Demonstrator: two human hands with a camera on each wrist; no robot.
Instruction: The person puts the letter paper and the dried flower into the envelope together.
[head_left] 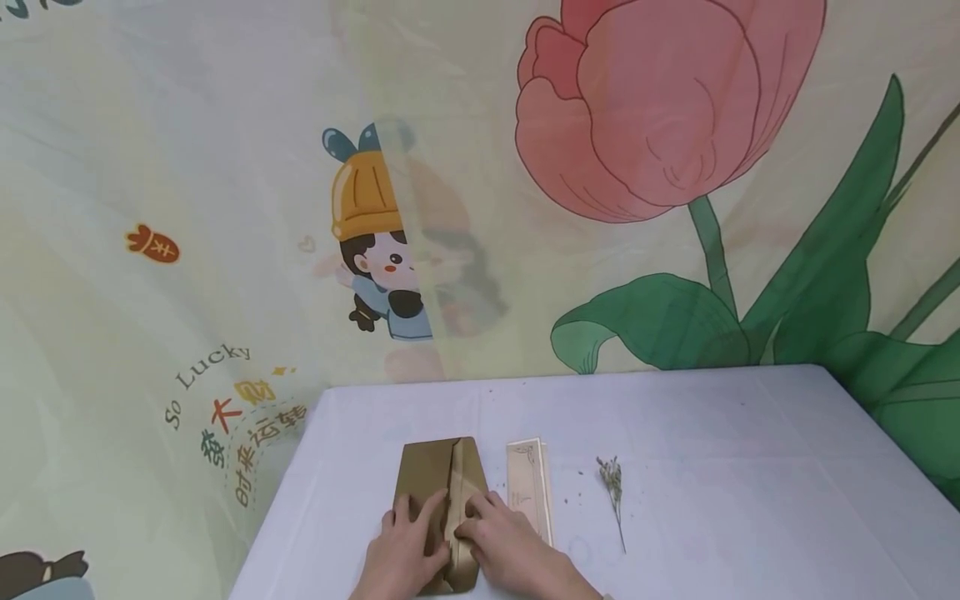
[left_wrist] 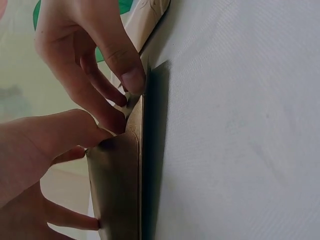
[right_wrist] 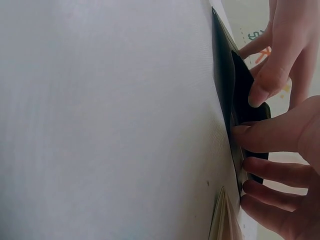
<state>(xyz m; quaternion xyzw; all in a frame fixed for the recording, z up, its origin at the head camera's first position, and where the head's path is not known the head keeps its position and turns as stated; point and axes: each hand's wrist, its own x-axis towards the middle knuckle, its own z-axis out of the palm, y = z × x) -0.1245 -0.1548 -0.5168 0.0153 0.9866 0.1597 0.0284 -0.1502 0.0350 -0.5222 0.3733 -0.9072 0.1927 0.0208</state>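
Note:
A gold-brown envelope (head_left: 426, 468) lies lengthwise at the near edge of the white table, its long side slit parted along a lighter strip (head_left: 468, 471). My left hand (head_left: 403, 552) holds the left part, thumb at the slit and fingers spread over the outer face. On the right, my right hand (head_left: 517, 543) pinches the lighter strip. The right wrist view shows the dark inside (right_wrist: 243, 85) of the envelope, with the right thumb tucked in at its edge and the other fingers along the outer side. From the left wrist view, the envelope (left_wrist: 117, 180) stands slightly raised at its edge.
Just right of the envelope are cream printed cards (head_left: 528, 477), partly covered by the right hand. A dried flower sprig (head_left: 612, 483) lies farther right on the white tablecloth (head_left: 750, 500), with small crumbs scattered between. A printed curtain (head_left: 465, 83) hangs behind the table.

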